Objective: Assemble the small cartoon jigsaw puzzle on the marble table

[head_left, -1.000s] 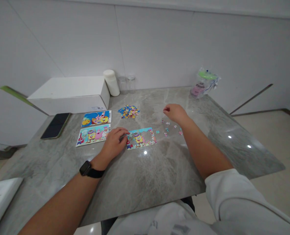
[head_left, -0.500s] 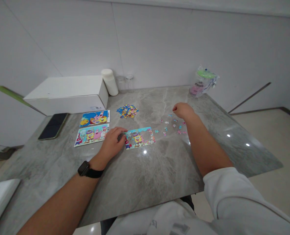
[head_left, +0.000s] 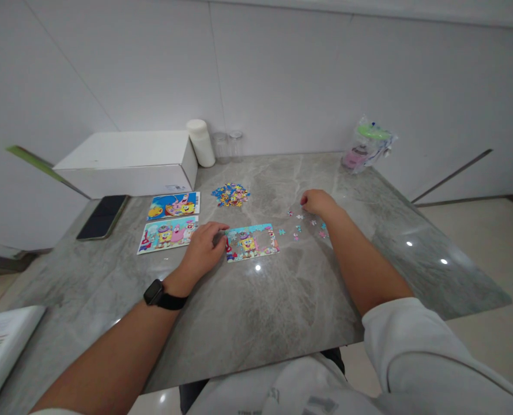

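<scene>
A partly filled cartoon puzzle (head_left: 252, 242) lies on the grey marble table (head_left: 260, 305). My left hand (head_left: 204, 248) rests at the puzzle's left edge, fingers curled and touching it. My right hand (head_left: 317, 202) hovers over several loose puzzle pieces (head_left: 302, 226) to the right of the puzzle, its fingers curled together; whether a piece is in them is hidden. A pile of loose pieces (head_left: 230, 195) sits behind the puzzle. Two finished cartoon puzzles (head_left: 170, 222) lie to the left.
A white box (head_left: 127, 161) stands at the back left, with a white canister (head_left: 201, 144) and two clear jars (head_left: 229, 144) beside it. A dark phone (head_left: 103, 208) lies near the box. A bagged pink and green item (head_left: 366, 147) is at the back right. White booklet (head_left: 1, 346) at near left.
My right hand swung right over the loose pieces, then came back left and lower. My left hand stayed at the puzzle's left edge.
</scene>
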`<state>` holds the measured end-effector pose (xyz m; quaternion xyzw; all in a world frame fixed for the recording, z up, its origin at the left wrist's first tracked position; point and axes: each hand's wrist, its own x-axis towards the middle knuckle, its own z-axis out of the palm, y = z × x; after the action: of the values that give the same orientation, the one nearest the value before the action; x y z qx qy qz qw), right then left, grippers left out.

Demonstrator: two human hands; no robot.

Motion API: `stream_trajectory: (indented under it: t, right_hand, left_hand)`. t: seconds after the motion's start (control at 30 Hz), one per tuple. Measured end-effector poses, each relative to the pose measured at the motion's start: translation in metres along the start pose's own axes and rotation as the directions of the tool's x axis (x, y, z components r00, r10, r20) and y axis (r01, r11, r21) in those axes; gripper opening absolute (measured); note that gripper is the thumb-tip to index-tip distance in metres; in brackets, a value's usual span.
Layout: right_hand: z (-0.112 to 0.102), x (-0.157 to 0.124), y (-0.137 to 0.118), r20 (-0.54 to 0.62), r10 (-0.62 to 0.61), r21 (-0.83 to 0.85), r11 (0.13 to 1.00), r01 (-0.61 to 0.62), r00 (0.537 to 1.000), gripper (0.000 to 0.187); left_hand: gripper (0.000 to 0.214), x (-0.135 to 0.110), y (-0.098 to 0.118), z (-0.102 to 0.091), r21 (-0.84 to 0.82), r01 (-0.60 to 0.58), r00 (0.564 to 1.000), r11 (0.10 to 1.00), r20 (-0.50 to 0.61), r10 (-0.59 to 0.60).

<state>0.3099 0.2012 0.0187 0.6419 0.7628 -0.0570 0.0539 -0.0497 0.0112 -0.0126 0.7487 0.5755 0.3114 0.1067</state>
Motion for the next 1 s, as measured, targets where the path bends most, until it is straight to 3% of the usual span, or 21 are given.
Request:
stream_trajectory:
  t: [0.17,0.3,0.57,0.8,0.9,1.0]
  right_hand:
    - [0.004,0.002,-0.005,0.040,-0.082,0.022,0.996,0.081,0.996,0.023]
    - [0.006,0.003,-0.008,0.055,-0.120,0.018,0.993,0.119,0.991,0.033]
    - [0.002,0.001,-0.007,0.101,-0.115,-0.020,0.993,0.118,0.988,0.027]
    - [-0.004,-0.003,-0.009,0.068,-0.102,-0.026,0.994,0.104,0.992,0.025]
    - [-0.011,-0.007,-0.013,0.008,-0.123,0.059,0.991,0.122,0.992,0.026]
    - [-0.021,-0.014,-0.025,-0.106,-0.189,0.273,0.939,0.211,0.976,0.021]
  left_hand:
    - [0.027,0.000,0.000,0.001,-0.010,0.003,1.000,1.000,0.005,-0.003]
    - [0.026,-0.001,0.001,0.000,-0.006,-0.002,1.000,1.000,0.007,0.002]
    - [0.022,0.000,0.003,-0.001,-0.008,0.001,1.000,1.000,0.011,-0.001]
    - [0.021,0.000,0.004,-0.002,-0.015,0.012,1.000,1.000,0.004,-0.012]
    - [0.021,-0.001,0.004,-0.001,-0.013,0.012,1.000,1.000,-0.003,-0.012]
    - [0.021,-0.001,0.004,-0.001,-0.016,0.020,1.000,1.000,-0.002,-0.020]
